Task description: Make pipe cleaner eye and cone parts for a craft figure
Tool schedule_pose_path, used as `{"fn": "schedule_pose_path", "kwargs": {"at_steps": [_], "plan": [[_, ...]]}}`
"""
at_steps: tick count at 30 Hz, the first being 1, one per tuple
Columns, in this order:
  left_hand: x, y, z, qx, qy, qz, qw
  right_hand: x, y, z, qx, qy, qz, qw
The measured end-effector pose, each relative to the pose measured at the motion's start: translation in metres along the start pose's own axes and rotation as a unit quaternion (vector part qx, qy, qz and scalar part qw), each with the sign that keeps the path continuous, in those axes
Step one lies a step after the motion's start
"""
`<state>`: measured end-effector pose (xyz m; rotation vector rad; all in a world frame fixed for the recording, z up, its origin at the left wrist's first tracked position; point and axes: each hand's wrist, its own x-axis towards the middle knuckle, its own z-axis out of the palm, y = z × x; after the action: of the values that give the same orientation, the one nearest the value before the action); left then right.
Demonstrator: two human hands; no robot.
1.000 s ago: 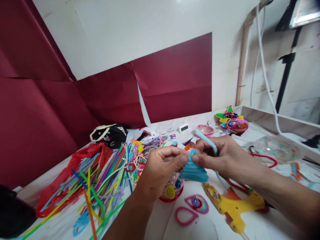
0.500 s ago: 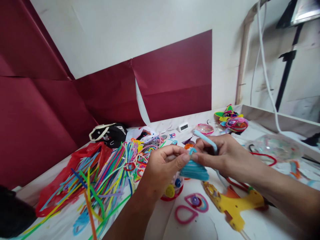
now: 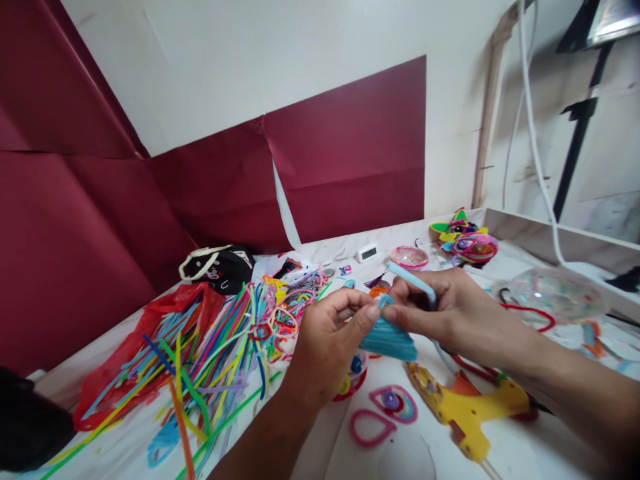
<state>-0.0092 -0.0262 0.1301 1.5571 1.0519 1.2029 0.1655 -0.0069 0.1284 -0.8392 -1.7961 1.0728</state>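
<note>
A folded piece of blue pipe cleaner [image 3: 389, 341], packed in side-by-side rows, is held up over the table between both hands. My left hand [image 3: 325, 343] pinches its upper left edge between thumb and forefinger. Opposite it, my right hand [image 3: 447, 307] is closed on the small bend at the top, thumb and forefinger pressed together. A light blue pipe cleaner end [image 3: 413, 279] sticks up out of the right hand's fingers. Below lie a pink teardrop loop [image 3: 354, 433] and a second teardrop with a purple bead [image 3: 393, 401]. My left hand partly hides a red-rimmed dish [image 3: 357, 390].
A yellow glue gun [image 3: 467, 413] lies below my right forearm. Many loose pipe cleaners [image 3: 233, 347] spread leftward from a red plastic bag [image 3: 113, 387]. Farther back are a black pouch [image 3: 220, 272], a small white digital display [image 3: 367, 253] and a colourful craft figure [image 3: 467, 240].
My left hand and wrist have shifted slightly to the right, covering more of the dish beneath. Both hands keep their pinch on the blue pipe cleaner piece.
</note>
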Motion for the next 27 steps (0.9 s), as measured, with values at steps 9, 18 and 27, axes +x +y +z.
{"fn": "schedule_pose_path", "kwargs": {"at_steps": [9,18,27], "plan": [[0.0039,0.0052,0.0012,-0.02,0.018,0.014,1.0,0.0036,-0.002,-0.0046,-0.002,-0.001,0.024,1.0],[0.0021,0.0041,-0.0006,0.03,0.025,0.015,0.999,0.0063,0.001,-0.005,-0.017,-0.009,0.028,0.999],[0.0014,-0.0004,0.0028,0.132,0.065,0.075,0.986,0.0068,0.0032,-0.0027,0.001,-0.019,0.023,1.0]]}}
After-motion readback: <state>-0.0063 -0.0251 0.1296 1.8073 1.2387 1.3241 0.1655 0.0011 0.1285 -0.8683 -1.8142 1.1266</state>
